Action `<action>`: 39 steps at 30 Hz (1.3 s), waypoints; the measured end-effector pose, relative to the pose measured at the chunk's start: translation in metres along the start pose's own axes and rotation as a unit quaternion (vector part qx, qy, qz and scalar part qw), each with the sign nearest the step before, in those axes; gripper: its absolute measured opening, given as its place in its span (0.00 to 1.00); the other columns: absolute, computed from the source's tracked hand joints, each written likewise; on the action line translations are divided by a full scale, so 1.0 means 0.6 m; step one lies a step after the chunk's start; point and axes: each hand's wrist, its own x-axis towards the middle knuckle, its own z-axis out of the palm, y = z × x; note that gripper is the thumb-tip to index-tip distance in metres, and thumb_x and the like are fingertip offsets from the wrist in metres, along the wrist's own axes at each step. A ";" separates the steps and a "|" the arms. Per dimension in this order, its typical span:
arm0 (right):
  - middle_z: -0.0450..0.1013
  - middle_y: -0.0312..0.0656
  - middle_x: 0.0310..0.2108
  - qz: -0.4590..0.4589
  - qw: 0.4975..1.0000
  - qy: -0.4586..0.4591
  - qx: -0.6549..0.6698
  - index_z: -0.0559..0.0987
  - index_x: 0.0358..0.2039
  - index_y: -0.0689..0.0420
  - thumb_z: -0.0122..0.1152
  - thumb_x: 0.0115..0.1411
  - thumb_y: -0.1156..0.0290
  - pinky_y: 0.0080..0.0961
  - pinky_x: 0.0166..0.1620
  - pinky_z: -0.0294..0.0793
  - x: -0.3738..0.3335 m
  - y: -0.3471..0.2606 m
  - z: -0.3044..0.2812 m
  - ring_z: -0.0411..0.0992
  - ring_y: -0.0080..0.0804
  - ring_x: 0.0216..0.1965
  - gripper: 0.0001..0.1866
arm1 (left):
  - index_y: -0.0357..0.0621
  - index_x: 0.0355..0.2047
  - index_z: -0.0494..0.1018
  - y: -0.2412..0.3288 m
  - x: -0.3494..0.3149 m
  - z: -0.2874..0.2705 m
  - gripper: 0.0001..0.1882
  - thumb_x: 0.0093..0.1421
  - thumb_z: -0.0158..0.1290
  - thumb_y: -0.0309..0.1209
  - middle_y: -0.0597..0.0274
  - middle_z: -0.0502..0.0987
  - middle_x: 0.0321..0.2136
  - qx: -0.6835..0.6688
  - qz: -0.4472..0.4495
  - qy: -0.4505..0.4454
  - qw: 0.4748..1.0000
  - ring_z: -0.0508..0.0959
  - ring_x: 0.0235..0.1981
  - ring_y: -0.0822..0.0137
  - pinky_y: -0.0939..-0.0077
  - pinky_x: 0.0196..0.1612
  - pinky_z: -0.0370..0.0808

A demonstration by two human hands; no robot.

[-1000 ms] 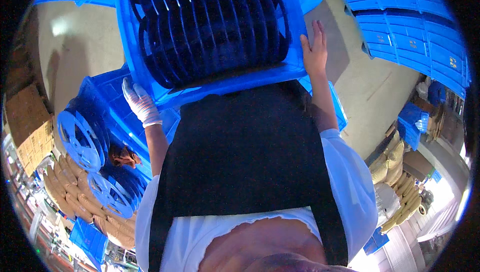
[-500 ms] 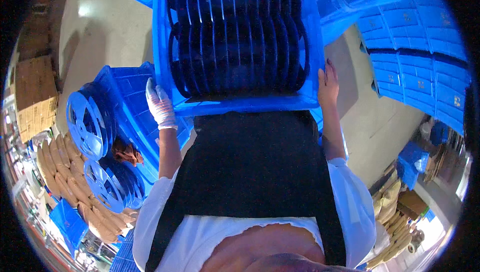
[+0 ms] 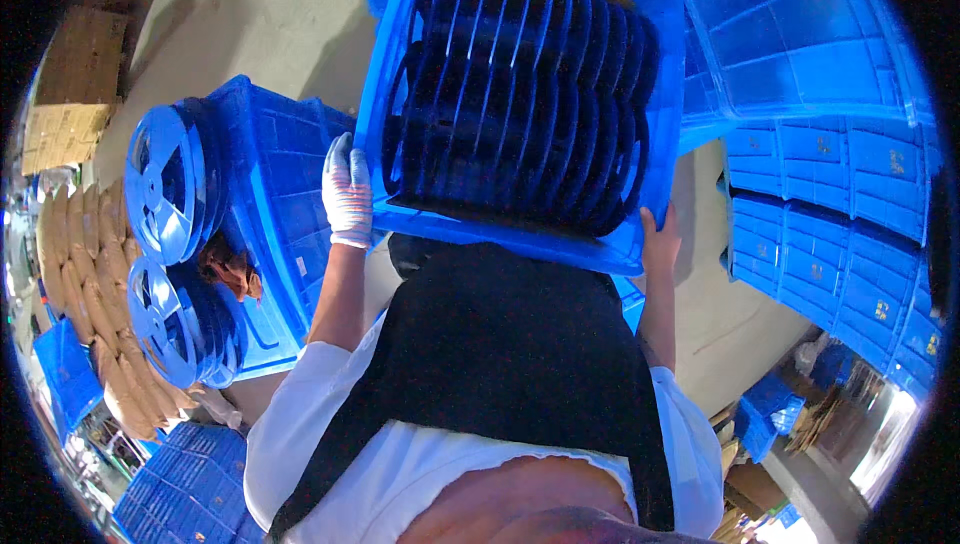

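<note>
A blue plastic crate (image 3: 372,134) is in front of me, tilted in view with its right side lower. Inside stand rows of dark reels (image 3: 520,94), packed edge-up side by side. My left hand (image 3: 348,194), in a white striped glove, grips the crate's left side near its front corner. On the opposite side my bare right hand (image 3: 660,242) holds the front right corner, thumb against the rim. Both hands' undersides are hidden. The crate's near wall is close to my black apron (image 3: 490,344).
At left, another blue crate (image 3: 290,159) stands beside blue reels (image 3: 160,184) and a brown cloth (image 3: 230,269). Farther left are stacked brown sacks (image 3: 90,284) and a cardboard box (image 3: 75,94). Stacked blue crates (image 3: 820,244) line the right; more blue crates (image 3: 790,24) adjoin mine at the far right.
The crate of reels has shifted right and turned clockwise in view, both hands staying on its sides. The surroundings have shifted too as my head turned.
</note>
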 end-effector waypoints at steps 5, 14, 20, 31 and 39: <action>0.68 0.58 0.56 0.001 1.000 -0.014 -0.028 0.63 0.62 0.61 0.57 0.61 0.48 0.41 0.58 0.66 0.004 0.001 -0.003 0.67 0.54 0.57 0.37 | 0.39 0.52 0.72 -0.001 -0.007 0.001 0.17 0.67 0.48 0.34 0.50 0.79 0.42 -0.092 -0.077 -0.039 0.992 0.78 0.44 0.59 0.70 0.50 0.72; 0.66 0.59 0.57 0.106 0.985 -0.025 -0.132 0.63 0.62 0.61 0.58 0.61 0.52 0.43 0.59 0.64 -0.014 -0.078 -0.026 0.65 0.58 0.57 0.35 | 0.41 0.52 0.73 0.016 0.001 -0.010 0.17 0.66 0.50 0.35 0.58 0.79 0.35 -0.128 -0.103 -0.059 0.985 0.76 0.36 0.70 0.75 0.44 0.73; 0.71 0.54 0.52 -0.266 0.926 0.092 -0.250 0.67 0.57 0.60 0.53 0.59 0.71 0.50 0.64 0.54 0.029 -0.100 -0.001 0.60 0.46 0.63 0.24 | 0.41 0.53 0.73 0.019 -0.001 -0.002 0.16 0.68 0.48 0.34 0.68 0.77 0.35 -0.187 -0.138 -0.077 0.969 0.71 0.34 0.77 0.80 0.41 0.72; 0.77 0.45 0.45 -0.239 0.847 -0.021 -0.475 0.72 0.52 0.59 0.49 0.61 0.69 0.74 0.63 0.30 0.070 -0.123 0.045 0.61 0.42 0.64 0.19 | 0.40 0.52 0.72 0.023 -0.001 -0.005 0.17 0.68 0.49 0.35 0.68 0.76 0.34 -0.182 -0.135 -0.077 0.971 0.70 0.33 0.78 0.81 0.40 0.71; 0.63 0.40 0.60 -0.382 0.815 0.069 -0.430 0.73 0.51 0.43 0.63 0.53 0.66 0.72 0.64 0.37 0.089 -0.113 0.055 0.51 0.38 0.68 0.23 | 0.40 0.52 0.72 0.004 -0.002 0.003 0.17 0.67 0.49 0.35 0.66 0.78 0.36 -0.162 -0.134 -0.068 0.975 0.72 0.35 0.76 0.80 0.42 0.72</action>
